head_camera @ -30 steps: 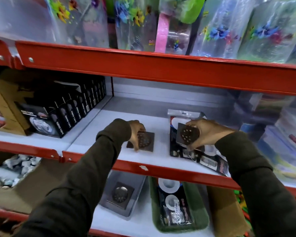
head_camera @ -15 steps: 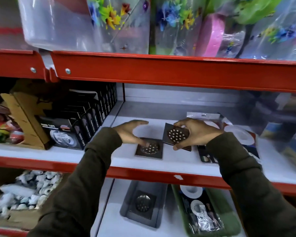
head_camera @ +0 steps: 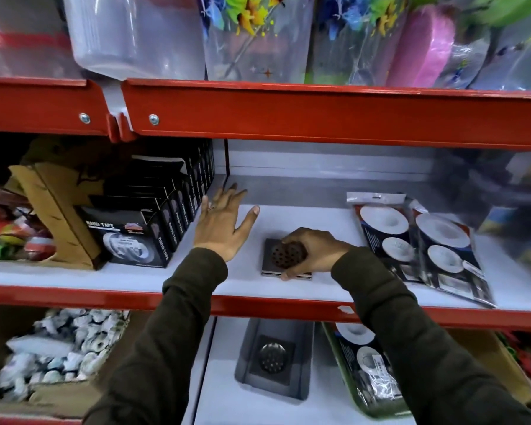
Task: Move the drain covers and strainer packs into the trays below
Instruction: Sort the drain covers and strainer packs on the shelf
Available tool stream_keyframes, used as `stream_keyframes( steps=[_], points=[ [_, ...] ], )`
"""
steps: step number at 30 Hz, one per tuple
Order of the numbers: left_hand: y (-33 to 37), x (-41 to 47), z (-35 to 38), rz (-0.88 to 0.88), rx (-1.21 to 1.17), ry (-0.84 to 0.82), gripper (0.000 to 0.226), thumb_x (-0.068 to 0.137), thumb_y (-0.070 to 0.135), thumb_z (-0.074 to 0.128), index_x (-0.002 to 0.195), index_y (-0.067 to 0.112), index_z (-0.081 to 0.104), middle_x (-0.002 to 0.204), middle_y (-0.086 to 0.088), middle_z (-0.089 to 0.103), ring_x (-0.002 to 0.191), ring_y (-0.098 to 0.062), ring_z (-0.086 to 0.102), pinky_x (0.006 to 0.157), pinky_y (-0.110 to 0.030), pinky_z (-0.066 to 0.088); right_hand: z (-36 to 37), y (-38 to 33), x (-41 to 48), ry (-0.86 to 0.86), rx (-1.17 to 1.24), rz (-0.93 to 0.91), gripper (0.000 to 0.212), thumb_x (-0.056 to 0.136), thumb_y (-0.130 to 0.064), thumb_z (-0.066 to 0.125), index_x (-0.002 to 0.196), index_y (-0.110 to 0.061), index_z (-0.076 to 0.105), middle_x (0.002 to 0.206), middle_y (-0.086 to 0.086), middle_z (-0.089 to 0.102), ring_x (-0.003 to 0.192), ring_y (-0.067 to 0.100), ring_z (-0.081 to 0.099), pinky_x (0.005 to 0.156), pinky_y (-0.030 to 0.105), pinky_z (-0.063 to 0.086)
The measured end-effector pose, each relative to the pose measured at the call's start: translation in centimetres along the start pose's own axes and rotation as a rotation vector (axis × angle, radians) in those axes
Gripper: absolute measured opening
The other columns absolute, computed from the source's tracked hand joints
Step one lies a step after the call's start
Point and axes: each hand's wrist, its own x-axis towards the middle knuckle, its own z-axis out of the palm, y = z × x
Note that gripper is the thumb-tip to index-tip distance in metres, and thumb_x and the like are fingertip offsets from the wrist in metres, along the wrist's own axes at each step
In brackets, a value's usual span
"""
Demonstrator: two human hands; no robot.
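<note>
Far left of middle shelf (head_camera: 74, 274): brown cardboard display (head_camera: 56, 216), then a row of black tape boxes (head_camera: 154, 222) running toward the back. Just right of the boxes: left hand (head_camera: 221, 222), palm down above the shelf surface, fingers spread and released, holding nothing. Right of it, well apart from the boxes: square drain covers (head_camera: 270, 265) stacked flat near the front edge, two edges visible at the stack's front. Right hand (head_camera: 313, 253) laid over the stack, fingers curled around the top cover's round perforated centre, thumb at the front edge; grasping the stack. Further right on the same shelf: two strainer packs (head_camera: 423, 243) lying flat, overlapping, not touched. Lower shelf, below the stack: grey tray (head_camera: 304, 338) containing one drain cover (head_camera: 272, 358). Right of it: green tray (head_camera: 380, 412) containing a strainer pack (head_camera: 362, 351), partly hidden by the right sleeve.
</note>
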Motion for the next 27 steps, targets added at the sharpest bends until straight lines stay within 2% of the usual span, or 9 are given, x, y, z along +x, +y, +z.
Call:
stream_keyframes(
  steps=[3, 6, 8, 11, 16, 20, 23, 25, 27],
  points=[
    [0.3, -0.1, 0.2, -0.007, 0.001, -0.018, 0.061, 0.1, 0.055, 0.027, 0.152, 0.024, 0.032, 0.163, -0.002, 0.027, 0.155, -0.022, 0.011, 0.126, -0.048, 0.001, 0.0, 0.2, -0.3, 0.012, 0.004, -0.025, 0.082, 0.066, -0.057, 0.081, 0.136, -0.026, 0.052, 0.142, -0.002, 0.052, 0.13, 0.025, 0.049, 0.112, 0.039, 0.038],
    [1.1, -0.2, 0.3, -0.003, 0.023, -0.013, 0.058, 0.101, 0.052, 0.028, 0.153, 0.025, 0.031, 0.164, -0.001, 0.025, 0.155, -0.022, 0.011, 0.126, -0.047, 0.001, -0.1, 1.1, -1.0, 0.067, -0.005, -0.036, 0.078, 0.08, -0.06, 0.066, 0.146, -0.03, 0.04, 0.157, -0.001, 0.034, 0.146, 0.022, 0.03, 0.123, 0.045, 0.015],
    [2.3, -0.2, 0.6, 0.017, 0.044, -0.007, 0.057, 0.101, 0.05, 0.029, 0.153, 0.025, 0.03, 0.164, 0.0, 0.025, 0.155, -0.022, 0.012, 0.127, -0.046, 0.0, -0.4, 2.4, -1.7, 0.161, -0.003, -0.016, 0.064, 0.091, -0.056, 0.051, 0.148, -0.03, 0.036, 0.159, -0.001, 0.031, 0.148, 0.02, 0.026, 0.124, 0.046, 0.007],
    [5.2, -0.3, 1.4, 0.069, 0.056, -0.01, 0.057, 0.101, 0.048, 0.032, 0.153, 0.025, 0.03, 0.163, 0.001, 0.025, 0.154, -0.021, 0.014, 0.127, -0.045, 0.0, -1.4, 4.8, -3.2, 0.304, -0.019, 0.037, 0.048, 0.1, -0.044, 0.04, 0.146, -0.03, 0.039, 0.156, -0.002, 0.037, 0.146, 0.02, 0.031, 0.124, 0.046, 0.01],
    [12.4, -0.1, 3.9, 0.124, 0.07, -0.045, 0.059, 0.096, 0.048, 0.042, 0.15, 0.026, 0.035, 0.157, 0.002, 0.037, 0.146, -0.021, 0.032, 0.126, -0.045, 0.013, -2.8, 9.9, -7.0, 0.443, -0.037, 0.154, 0.042, 0.098, -0.033, 0.041, 0.14, -0.031, 0.046, 0.151, 0.001, 0.045, 0.141, 0.026, 0.04, 0.122, 0.049, 0.017],
    [19.7, -0.5, 6.6, 0.1, 0.086, -0.093, 0.048, 0.094, 0.049, 0.043, 0.136, 0.027, 0.053, 0.14, -0.001, 0.055, 0.128, -0.027, 0.049, 0.106, -0.04, 0.037, -3.6, 14.9, -11.2, 0.595, -0.005, 0.259, 0.039, 0.091, -0.03, 0.05, 0.129, -0.03, 0.057, 0.135, 0.005, 0.06, 0.123, 0.033, 0.055, 0.108, 0.05, 0.037],
    [24.5, -1.1, 8.9, 0.048, 0.11, -0.142, 0.042, 0.093, 0.05, 0.041, 0.117, 0.025, 0.065, 0.119, -0.005, 0.066, 0.113, -0.03, 0.056, 0.094, -0.039, 0.04, -3.1, 18.6, -14.0, 0.718, 0.0, 0.532, 0.038, 0.087, -0.032, 0.049, 0.122, -0.023, 0.062, 0.127, 0.012, 0.062, 0.123, 0.037, 0.052, 0.113, 0.058, 0.028],
    [27.0, -1.6, 10.6, 0.036, 0.092, -0.185, 0.042, 0.094, 0.049, 0.041, 0.114, 0.024, 0.067, 0.118, -0.007, 0.066, 0.114, -0.032, 0.056, 0.095, -0.039, 0.039, -2.6, 20.4, -15.6, 0.618, -0.031, 0.798, 0.04, 0.089, -0.033, 0.048, 0.124, -0.019, 0.06, 0.129, 0.014, 0.059, 0.13, 0.039, 0.044, 0.116, 0.065, 0.01],
    [28.9, -1.9, 12.2, 0.039, 0.102, -0.242, 0.038, 0.094, 0.047, 0.043, 0.109, 0.023, 0.068, 0.118, -0.009, 0.064, 0.114, -0.033, 0.057, 0.096, -0.039, 0.038, -1.9, 21.4, -16.5, 0.479, -0.017, 0.908, 0.04, 0.091, -0.035, 0.044, 0.122, -0.014, 0.057, 0.13, 0.017, 0.058, 0.134, 0.041, 0.04, 0.116, 0.068, -0.002]
  ],
)
